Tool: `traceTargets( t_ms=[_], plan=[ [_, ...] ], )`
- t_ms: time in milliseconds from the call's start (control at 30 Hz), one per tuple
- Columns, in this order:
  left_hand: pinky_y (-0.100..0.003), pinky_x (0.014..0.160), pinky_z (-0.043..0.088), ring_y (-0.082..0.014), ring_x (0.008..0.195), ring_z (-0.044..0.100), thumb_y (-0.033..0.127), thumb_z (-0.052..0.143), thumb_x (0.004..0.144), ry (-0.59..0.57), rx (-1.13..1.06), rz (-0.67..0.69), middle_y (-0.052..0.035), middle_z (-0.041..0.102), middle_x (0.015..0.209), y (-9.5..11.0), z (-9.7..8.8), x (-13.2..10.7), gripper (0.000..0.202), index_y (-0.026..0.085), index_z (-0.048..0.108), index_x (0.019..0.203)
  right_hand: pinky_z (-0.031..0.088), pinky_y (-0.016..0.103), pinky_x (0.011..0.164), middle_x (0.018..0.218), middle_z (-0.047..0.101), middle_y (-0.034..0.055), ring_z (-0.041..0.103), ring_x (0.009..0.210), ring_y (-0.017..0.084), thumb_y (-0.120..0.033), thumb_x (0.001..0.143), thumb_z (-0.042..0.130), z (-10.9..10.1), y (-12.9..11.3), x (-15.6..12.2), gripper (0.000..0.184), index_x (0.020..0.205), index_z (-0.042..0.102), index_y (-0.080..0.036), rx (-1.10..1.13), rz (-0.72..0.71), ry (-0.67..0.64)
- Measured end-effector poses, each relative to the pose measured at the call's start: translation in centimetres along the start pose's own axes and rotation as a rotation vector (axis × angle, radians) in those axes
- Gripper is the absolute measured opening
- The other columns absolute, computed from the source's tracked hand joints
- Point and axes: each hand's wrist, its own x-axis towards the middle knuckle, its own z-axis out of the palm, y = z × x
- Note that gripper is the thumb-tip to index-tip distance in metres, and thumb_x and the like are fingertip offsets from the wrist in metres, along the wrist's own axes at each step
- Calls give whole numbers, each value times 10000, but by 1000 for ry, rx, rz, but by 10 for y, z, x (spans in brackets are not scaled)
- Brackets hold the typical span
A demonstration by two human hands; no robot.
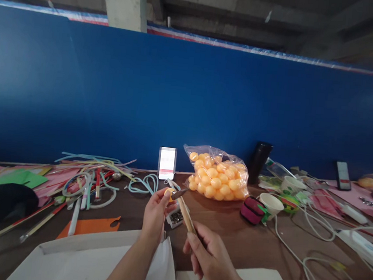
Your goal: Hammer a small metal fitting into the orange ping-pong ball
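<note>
My left hand (155, 212) is raised over the brown table and pinches a small orange ball (169, 194) between thumb and fingers. My right hand (208, 255) is closed around a pale wooden-handled tool (186, 215). The tool's dark metal tip (179, 194) rests against the ball. A small box of dark metal bits (175, 218) lies on the table just under the hands.
A clear bag of orange balls (216, 177) sits behind the hands, a black cup (259, 162) beside it. Colored strips and tubes (93, 179) lie at left, white paper (95, 261) near me, paper cups (272, 204), a pink pouch (252, 209) and white cables (315, 240) at right.
</note>
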Motion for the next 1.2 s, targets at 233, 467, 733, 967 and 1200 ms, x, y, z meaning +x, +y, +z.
traceTargets(
  t_ms=[233,467,733,967,1200],
  plan=[
    [-233,621,537,-120,676,637,347,782,675,40,7,8,-48,655,831,2,1,1,367,131,645,938,309,144,329,757,591,-12,436,377,32,-499,909,462,-9,-3,2,338,964,557,-180,-14,4,90],
    [-248,622,550,-133,700,640,373,767,688,86,34,17,-59,649,855,1,-6,3,380,131,639,951,483,257,572,849,687,35,628,600,158,-394,901,451,-35,5,14,291,1078,588,-207,-484,33,292],
    [-252,637,550,-134,715,637,374,757,699,85,52,24,-52,637,870,2,-8,3,374,137,636,962,451,380,823,1104,649,124,631,1018,289,-226,844,458,-45,17,16,344,1176,541,-195,-960,253,274],
    [-251,634,545,-131,713,631,379,759,695,89,54,29,-50,632,871,2,-8,3,373,141,636,954,451,363,733,1128,594,144,639,953,285,-248,855,452,-42,12,16,346,1184,524,-171,-1130,333,233],
    [-246,608,541,-125,696,628,406,761,680,110,67,33,-51,632,879,0,-6,3,402,140,635,952,443,326,728,1046,618,108,612,982,271,-289,863,465,-45,10,15,272,1069,616,-195,-1197,250,279]
  ],
)
